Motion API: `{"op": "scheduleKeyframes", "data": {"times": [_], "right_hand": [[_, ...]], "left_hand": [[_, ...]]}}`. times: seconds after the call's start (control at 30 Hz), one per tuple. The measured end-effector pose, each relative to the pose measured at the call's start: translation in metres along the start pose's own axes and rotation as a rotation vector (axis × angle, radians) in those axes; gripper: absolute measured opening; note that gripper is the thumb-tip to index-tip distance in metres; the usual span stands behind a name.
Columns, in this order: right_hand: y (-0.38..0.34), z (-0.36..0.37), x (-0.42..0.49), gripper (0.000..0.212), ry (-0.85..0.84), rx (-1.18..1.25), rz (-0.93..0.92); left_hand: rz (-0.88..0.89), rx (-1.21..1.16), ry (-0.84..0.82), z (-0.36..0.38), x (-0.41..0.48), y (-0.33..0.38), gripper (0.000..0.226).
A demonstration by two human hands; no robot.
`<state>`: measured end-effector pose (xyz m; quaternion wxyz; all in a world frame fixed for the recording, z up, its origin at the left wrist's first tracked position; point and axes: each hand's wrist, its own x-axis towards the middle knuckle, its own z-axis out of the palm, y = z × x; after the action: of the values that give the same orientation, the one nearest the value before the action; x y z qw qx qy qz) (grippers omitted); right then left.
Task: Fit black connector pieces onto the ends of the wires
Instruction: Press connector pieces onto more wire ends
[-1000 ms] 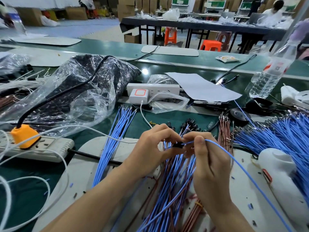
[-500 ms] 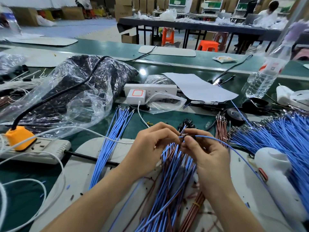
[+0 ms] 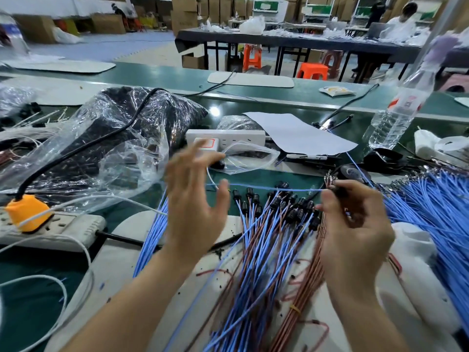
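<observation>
While the fingers (image 3: 330, 201) of the right hand (image 3: 355, 224) pinch a black connector (image 3: 338, 190) ending a blue wire (image 3: 266, 187) stretched above the table (image 3: 25, 313), the left hand (image 3: 195, 204) spreads wide, empty; the wire looks light and floppy, best gripped close behind its tip.

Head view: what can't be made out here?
All in the head view:
- left hand: motion-blurred, so contact with the blue wire is unclear.
- connector: mostly hidden by the right hand fingers, so its seating on the wire is unreadable.
- bag: glare and creased plastic hide the contents.
- bottle: top blurred.
</observation>
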<state>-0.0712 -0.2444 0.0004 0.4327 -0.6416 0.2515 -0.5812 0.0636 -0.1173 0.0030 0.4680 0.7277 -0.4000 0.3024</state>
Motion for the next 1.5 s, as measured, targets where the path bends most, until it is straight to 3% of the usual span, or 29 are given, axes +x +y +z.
{"op": "scheduleKeyframes", "data": {"times": [0.03, 0.1, 0.17, 0.3, 0.4, 0.57, 1.03, 1.5], "right_hand": [[-0.004, 0.001, -0.005, 0.018, -0.080, -0.060, -0.124], [-0.009, 0.006, -0.016, 0.020, -0.192, -0.147, -0.324], [-0.010, 0.011, -0.026, 0.021, -0.237, -0.188, -0.411], [-0.012, 0.012, -0.032, 0.016, -0.251, -0.122, -0.365], [-0.012, 0.013, -0.032, 0.016, -0.274, -0.097, -0.362], [-0.012, 0.014, -0.032, 0.015, -0.302, -0.066, -0.351], [-0.006, 0.016, -0.032, 0.015, -0.340, -0.038, -0.252], [-0.004, 0.015, -0.033, 0.015, -0.340, -0.093, -0.277]], "left_hand": [[0.086, -0.154, -0.107, 0.001, -0.003, 0.008, 0.037], [0.094, -0.373, -0.300, 0.005, -0.012, 0.021, 0.044], [0.024, -0.475, -0.346, 0.011, -0.022, 0.025, 0.039], [-0.055, -0.546, -0.337, 0.012, -0.022, 0.021, 0.011], [-0.067, -0.544, -0.342, 0.013, -0.023, 0.020, 0.024], [-0.100, -0.567, -0.347, 0.015, -0.025, 0.015, 0.009], [-0.124, -0.546, -0.329, 0.014, -0.023, 0.017, 0.010], [-0.159, -0.474, -0.352, 0.018, -0.024, 0.012, 0.012]]}}
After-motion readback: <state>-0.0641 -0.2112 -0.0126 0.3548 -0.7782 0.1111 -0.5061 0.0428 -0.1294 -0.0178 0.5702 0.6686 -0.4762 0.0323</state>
